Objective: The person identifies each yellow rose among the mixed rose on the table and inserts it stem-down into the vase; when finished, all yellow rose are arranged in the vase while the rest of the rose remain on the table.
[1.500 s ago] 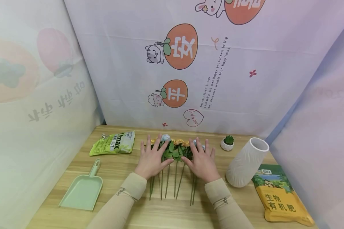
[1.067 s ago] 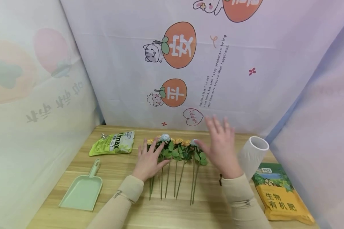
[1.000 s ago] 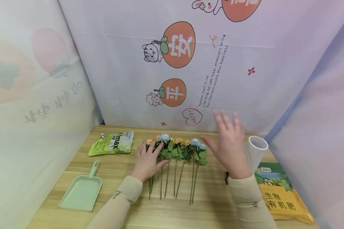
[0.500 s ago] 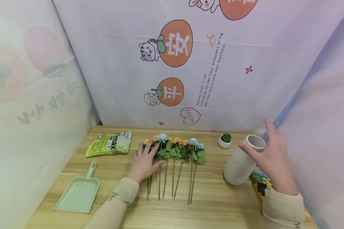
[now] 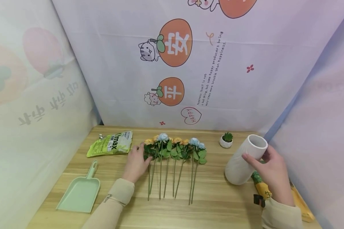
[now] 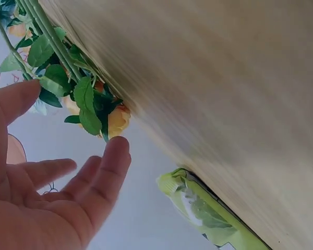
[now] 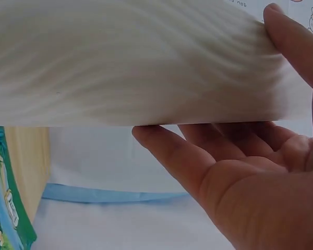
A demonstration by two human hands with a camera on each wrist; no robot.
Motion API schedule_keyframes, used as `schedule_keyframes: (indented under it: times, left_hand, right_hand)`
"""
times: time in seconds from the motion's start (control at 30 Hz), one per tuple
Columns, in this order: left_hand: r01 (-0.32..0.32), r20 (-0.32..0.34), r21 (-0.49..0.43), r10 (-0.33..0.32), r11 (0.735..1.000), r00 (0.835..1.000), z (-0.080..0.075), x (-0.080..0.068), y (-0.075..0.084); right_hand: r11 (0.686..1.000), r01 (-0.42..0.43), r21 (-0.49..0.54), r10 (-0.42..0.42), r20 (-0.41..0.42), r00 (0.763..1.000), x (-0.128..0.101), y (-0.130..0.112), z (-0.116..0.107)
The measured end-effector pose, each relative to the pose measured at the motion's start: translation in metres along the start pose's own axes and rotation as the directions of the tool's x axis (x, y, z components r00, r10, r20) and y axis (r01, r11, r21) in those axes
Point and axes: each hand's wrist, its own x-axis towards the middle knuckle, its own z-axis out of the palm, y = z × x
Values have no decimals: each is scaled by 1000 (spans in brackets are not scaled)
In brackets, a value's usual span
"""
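Both hands left the flowers (image 5: pixel 173 149); right hand (image 5: pixel 272 173) now grips the vase (image 5: pixel 242 163).

Right hand (image 5: pixel 275 176) off the flowers (image 5: pixel 175 151) — fingers now around the white vase (image 5: pixel 243 163).

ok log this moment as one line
left hand: open, beside flowers | right hand: gripping white vase | vase on table

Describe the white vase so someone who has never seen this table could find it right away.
Start at the wooden table and go to its right end, beside the orange fertiliser bag. The white vase stands there, with the right hand at its neck. It is the tallest thing on the table, ribbed and open-mouthed, far bigger than the tiny potted succulent just left of it.
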Motion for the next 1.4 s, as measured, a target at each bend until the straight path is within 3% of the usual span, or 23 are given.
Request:
schedule_keyframes:
  times: [0.1, 0.27, 0.5, 0.63, 0.97, 1.2, 1.4]
  left_hand:
    - [37, 33, 0, -37, 999, 999, 1, -3, 0]
    - [117, 143, -57, -108, 991, 984, 5, -8, 0]
    - [107, 196, -80, -90, 991, 976, 3, -6, 0]
    - [149, 252, -129, -113, 980, 961, 2, -5, -2]
    - [219, 319, -227, -140, 949, 937, -11, -1, -7]
    - [173, 273, -236, -106, 956, 956, -30, 5, 9]
    - [115, 230, -322, -40, 940, 972, -56, 15, 47]
  right_hand:
    - [1000, -11, -3, 11, -1, 1000, -1, 1, 1]
    - [1000, -24, 7, 24, 17, 1000, -4, 3, 2]
    - [999, -14, 36, 13, 23, 1000, -4, 6, 2]
    - [999, -12, 34, 11, 32, 999, -3, 8, 2]
    - [1000, -3, 25, 2, 36, 999, -2, 10, 2]
    - [1000, 11, 24, -12, 28, 1000, -2, 11, 0]
    - [1000, 16, 27, -17, 31, 999, -2, 10, 0]
